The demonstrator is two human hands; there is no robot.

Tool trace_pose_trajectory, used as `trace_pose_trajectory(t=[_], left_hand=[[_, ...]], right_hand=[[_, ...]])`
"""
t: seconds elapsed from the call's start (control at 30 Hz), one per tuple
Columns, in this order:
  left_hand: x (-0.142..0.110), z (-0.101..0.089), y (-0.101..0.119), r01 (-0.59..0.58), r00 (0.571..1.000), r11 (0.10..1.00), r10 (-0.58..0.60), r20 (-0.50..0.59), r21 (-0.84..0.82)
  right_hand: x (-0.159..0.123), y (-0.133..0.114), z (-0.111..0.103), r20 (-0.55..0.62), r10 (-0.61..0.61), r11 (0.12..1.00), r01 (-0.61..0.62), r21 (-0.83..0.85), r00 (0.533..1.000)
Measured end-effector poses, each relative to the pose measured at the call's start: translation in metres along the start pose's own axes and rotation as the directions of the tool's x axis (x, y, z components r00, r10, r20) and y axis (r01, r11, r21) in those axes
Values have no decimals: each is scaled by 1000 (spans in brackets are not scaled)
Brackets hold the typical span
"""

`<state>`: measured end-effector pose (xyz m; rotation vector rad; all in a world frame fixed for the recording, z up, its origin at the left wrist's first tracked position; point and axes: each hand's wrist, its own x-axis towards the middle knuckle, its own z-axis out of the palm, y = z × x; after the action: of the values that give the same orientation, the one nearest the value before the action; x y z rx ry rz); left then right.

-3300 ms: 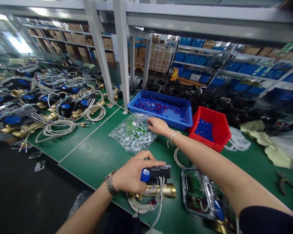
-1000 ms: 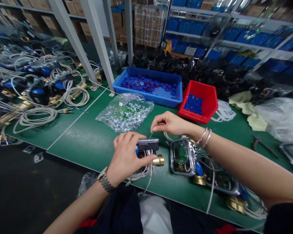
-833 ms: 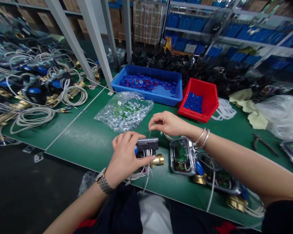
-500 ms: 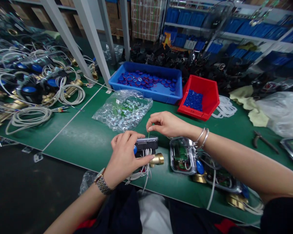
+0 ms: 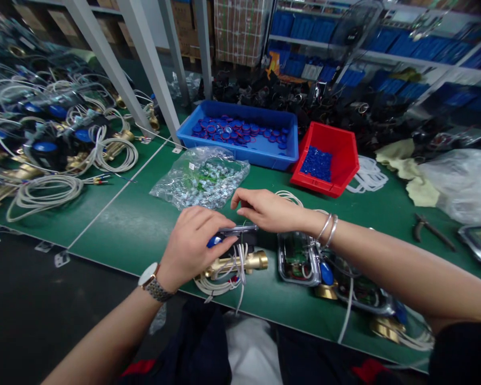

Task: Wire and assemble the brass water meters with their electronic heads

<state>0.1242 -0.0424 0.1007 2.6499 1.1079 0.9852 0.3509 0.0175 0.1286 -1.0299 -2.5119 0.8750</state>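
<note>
My left hand [image 5: 198, 232] grips the edge of a clear cover [image 5: 238, 230], fingers on top and thumb beneath. The cover sits over a dark meter housing, largely hidden by the hand. Below it lie a brass pipe body [image 5: 258, 260] and a coil of white cable [image 5: 216, 286]. My right hand [image 5: 260, 208] is closed just above the cover's right end, its fingers curled; whatever is between the fingertips is too small to make out. Another clear-covered meter [image 5: 299, 259] with a green circuit board lies right of the brass body, under my right wrist.
Behind the hands lies a clear bag [image 5: 202, 176] of small connectors. A blue bin [image 5: 280, 158] of blue discs and a red bin [image 5: 344, 166] of small blue parts stand further back. Pliers [image 5: 435, 232] lie at right; cabled brass meters [image 5: 44, 155] crowd the left.
My left hand has shifted left and up, tilting the clear cover and uncovering more of the brass body. My right hand has moved slightly left; the thin strand at its fingertips is less clear.
</note>
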Motion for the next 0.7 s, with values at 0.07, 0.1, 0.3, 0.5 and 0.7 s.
trace_pose_trajectory(t=[0.07, 0.1, 0.3, 0.5, 0.7], left_hand=[[10, -5, -4, -240, 969, 966, 234, 76, 93], [16, -7, -4, -339, 939, 931, 325, 111, 137], [37, -4, 5, -584, 810, 778, 538, 234, 233], [18, -5, 13, -160, 963, 960, 203, 177, -231], [-9, -4, 36, 109, 985, 907, -45, 166, -407]], right_hand=[[2, -1, 4, 20, -41, 999, 40, 9, 999], [3, -2, 7, 25, -65, 998, 64, 11, 998], [6, -7, 9, 50, -125, 991, 127, -43, 991], [-21, -7, -23, -30, 98, 993, -100, -60, 995], [-65, -31, -18, -137, 342, 801, -212, 560, 930]])
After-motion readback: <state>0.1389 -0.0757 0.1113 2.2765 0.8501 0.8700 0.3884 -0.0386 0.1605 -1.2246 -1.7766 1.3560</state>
